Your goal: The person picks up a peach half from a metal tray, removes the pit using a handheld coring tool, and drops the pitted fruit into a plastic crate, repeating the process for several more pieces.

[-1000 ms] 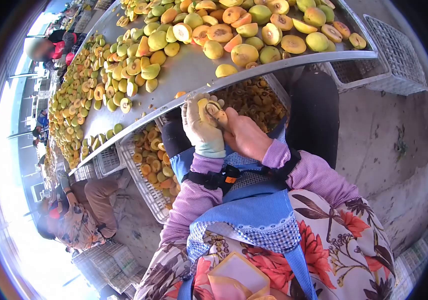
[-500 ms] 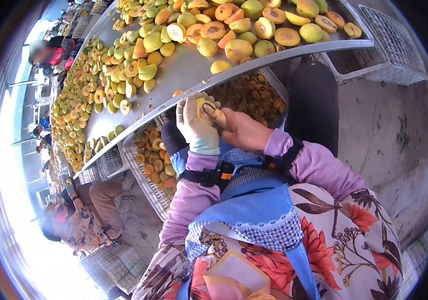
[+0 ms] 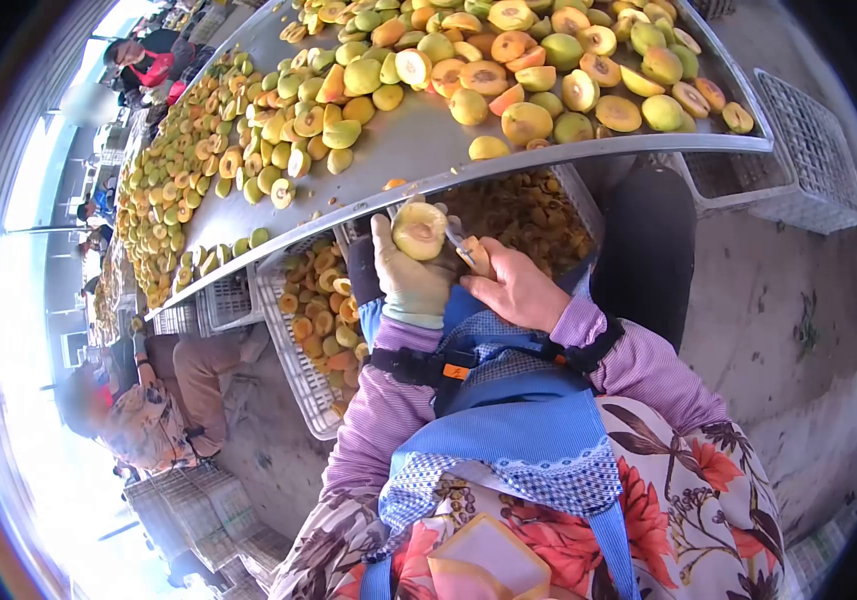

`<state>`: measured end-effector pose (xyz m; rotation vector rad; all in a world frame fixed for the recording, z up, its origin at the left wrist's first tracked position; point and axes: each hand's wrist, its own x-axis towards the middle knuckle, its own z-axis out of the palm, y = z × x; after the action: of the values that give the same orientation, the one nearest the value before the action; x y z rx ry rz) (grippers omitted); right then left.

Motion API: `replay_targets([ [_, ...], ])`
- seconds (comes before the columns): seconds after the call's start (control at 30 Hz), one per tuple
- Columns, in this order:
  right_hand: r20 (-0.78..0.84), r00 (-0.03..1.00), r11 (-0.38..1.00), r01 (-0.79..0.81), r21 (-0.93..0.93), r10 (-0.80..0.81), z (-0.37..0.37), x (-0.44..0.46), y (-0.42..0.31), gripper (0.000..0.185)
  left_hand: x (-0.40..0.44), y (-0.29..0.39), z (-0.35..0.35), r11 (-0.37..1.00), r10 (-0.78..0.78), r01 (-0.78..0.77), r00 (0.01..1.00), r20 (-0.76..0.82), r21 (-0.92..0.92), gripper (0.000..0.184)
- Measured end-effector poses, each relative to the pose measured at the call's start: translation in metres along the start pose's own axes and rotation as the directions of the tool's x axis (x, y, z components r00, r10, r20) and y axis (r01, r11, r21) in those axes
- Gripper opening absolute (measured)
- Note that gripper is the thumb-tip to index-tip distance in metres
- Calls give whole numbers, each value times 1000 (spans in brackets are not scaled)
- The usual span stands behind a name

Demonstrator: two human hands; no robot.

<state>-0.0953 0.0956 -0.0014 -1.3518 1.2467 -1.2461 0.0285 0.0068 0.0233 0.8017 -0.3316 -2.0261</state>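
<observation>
Near the centre of the frame, just below the front edge of the metal bench (image 3: 381,152), I have a piece of fruit (image 3: 417,232) cupped in the gloved left hand (image 3: 405,278), fingers curled round its far side. My bare right hand (image 3: 521,290) is closed on the wooden handle of a small tool (image 3: 475,256). Half a second ago the tool's dark hook lay across the fruit's face; now its metal end sits at the fruit's right edge and more of the pale surface shows to me. I read that as a pause between strokes, or one cut finished, though I cannot tell whether the tip still touches. The fruit's face tips up toward my camera, with what looks like a brownish hollow toward its upper right. Its outline is nearly round, perhaps slightly longer up and down the frame, so I won't swear to a long axis. The tool's axis is clearer: the handle slants from the right hand toward the upper left, metal end toward the fruit. Left of the hands, a white crate (image 3: 286,368) holds fruit halves; just beyond them, another crate (image 3: 586,208) holds brownish scraps.
</observation>
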Motion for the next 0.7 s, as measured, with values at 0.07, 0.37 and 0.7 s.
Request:
replay_targets([
  [0.07,-25,998,987,59,-150,-64,0,0,2,30,0,-3,0,983,95,-97,995,17,154,62],
  [0.37,-9,997,943,-75,-324,76,3,2,-14,29,4,-11,1,914,209,-184,977,-32,361,76],
  [0.7,106,965,902,-180,-394,238,-1,5,-19,24,5,0,-3,813,94,-62,995,-25,579,84],
])
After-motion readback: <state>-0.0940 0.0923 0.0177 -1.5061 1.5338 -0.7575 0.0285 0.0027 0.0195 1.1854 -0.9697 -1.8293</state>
